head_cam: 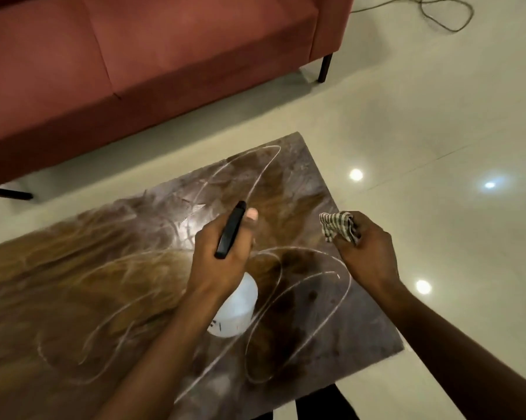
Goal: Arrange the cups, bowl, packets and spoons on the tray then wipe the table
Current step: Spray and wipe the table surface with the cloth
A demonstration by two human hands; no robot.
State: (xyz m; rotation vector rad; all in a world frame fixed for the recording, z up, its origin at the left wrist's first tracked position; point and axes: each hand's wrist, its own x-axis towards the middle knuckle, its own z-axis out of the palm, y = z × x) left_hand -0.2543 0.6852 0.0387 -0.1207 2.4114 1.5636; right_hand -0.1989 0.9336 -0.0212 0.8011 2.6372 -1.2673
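Observation:
My left hand (222,253) grips a spray bottle (236,307) with a white body and a black nozzle head, held above the brown marble-patterned table (89,268). The nozzle points away from me over the table's far part. To the right, my right hand (368,250) is closed on a bunched striped cloth (339,227), held above the table's right edge. No cups, bowl, packets, spoons or tray are in view.
A red sofa (134,56) stands beyond the table, with a strip of pale tiled floor (422,131) between them. A thin cable (443,13) lies on the floor at the far right. The table's corner (298,134) points toward the sofa.

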